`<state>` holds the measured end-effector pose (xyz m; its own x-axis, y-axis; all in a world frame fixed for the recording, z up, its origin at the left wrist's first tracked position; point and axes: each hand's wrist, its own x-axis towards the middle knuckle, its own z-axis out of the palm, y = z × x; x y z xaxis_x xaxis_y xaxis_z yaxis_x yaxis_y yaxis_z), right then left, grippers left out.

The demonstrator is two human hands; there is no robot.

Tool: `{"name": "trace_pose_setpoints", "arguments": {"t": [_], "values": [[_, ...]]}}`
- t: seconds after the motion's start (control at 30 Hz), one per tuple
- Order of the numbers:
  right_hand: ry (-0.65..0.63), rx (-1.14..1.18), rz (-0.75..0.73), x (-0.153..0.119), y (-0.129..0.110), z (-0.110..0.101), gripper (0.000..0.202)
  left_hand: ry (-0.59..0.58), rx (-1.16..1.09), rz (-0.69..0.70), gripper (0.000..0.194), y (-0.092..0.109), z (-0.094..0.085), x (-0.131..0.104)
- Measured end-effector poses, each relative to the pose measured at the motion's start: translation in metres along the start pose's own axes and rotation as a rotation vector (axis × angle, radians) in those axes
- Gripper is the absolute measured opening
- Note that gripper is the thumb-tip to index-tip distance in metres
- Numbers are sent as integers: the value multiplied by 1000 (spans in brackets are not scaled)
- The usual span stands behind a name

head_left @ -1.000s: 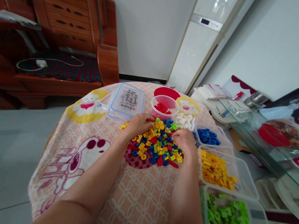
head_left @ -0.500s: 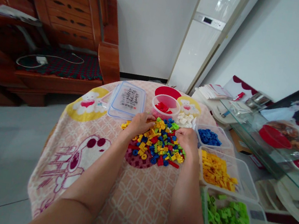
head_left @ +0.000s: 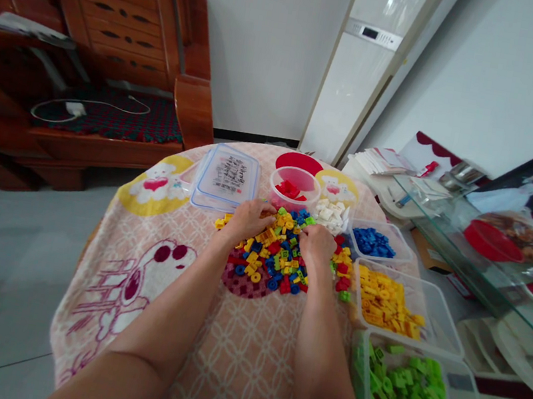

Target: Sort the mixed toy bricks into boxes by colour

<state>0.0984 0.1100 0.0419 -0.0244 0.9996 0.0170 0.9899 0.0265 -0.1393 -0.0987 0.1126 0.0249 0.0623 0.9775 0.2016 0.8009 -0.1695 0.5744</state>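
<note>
The right hand (head_left: 319, 243) has shifted left over mixed bricks (head_left: 282, 253) (can't tell whether its fingers (head_left: 308, 233) pinch any).

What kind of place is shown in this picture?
Probably a living room at home: a large wooden seat, what looks like a tall air conditioner, and toy bricks on a cloth-covered table.

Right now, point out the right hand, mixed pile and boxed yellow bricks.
Right hand (head_left: 319, 243), head view: its back.
Mixed pile (head_left: 282, 256), head view: bricks near its middle.
Boxed yellow bricks (head_left: 386, 303), head view: the heap's middle.
</note>
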Motion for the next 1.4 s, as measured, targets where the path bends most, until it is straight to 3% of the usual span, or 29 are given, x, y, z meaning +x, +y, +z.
{"name": "trace_pose_setpoints", "arguments": {"t": [0.43,0.57,0.73,0.9,1.0,1.07,1.23,1.4], "values": [[12,92,-55,-1,9,-2,22,-3,23,25,32,-2,2,0],[109,469,-14,4,27,-7,22,-8,19,18,31,-2,2,0],[322,1109,204,18,38,4,33,-13,27,1,32,-1,1,0],[563,1319,275,27,41,15,50,-22,32,3,31,0,0,0],[554,1235,242,25,43,13,46,-21,36,1,33,2,0,-1],[445,1100,191,21,41,8,40,-24,48,-1,33,3,-1,-1],[139,535,-11,7,24,-1,25,-18,57,-2,33,3,-1,-1],[39,97,-24,1,-2,5,28,-16,63,9,31,2,0,-1]]}}
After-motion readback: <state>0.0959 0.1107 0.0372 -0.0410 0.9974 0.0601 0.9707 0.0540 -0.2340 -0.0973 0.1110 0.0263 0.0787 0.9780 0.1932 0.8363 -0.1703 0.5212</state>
